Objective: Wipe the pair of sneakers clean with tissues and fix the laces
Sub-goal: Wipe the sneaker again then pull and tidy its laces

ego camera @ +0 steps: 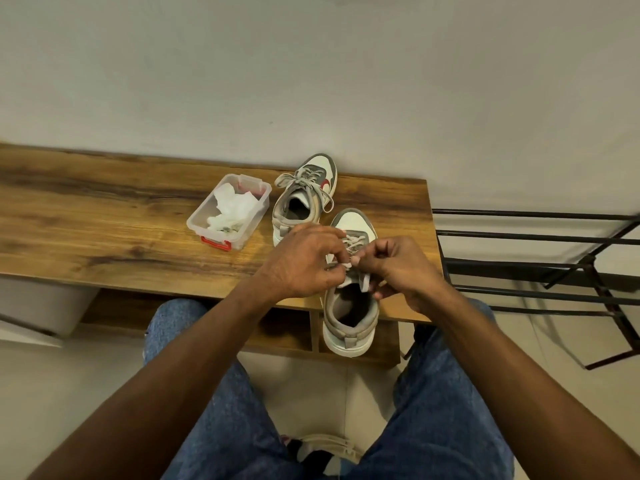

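Two hands on one lace job here: the near grey-and-white low-top sneaker (350,306) sits at the front edge of the brown wood-grain tabletop (104,216), heel hanging off it, with the left hand (304,261) and right hand (401,271) both curled in, each pinching a bit of its pale grey flat laces (354,241) over the tongue. The matching far sneaker (304,195) sits just behind, laces already in a bow. What I'd worry about: pull the knot tight with a tug toward the body and that overhanging shoe probably slides off onto the floor. Also a pinch on flat lace slips easily, so the loop could collapse mid-tie. To the left, the clear plastic box with red latches (230,211) holds crumpled white tissues (231,206), well apart, so an elbow swing likely won't reach it.
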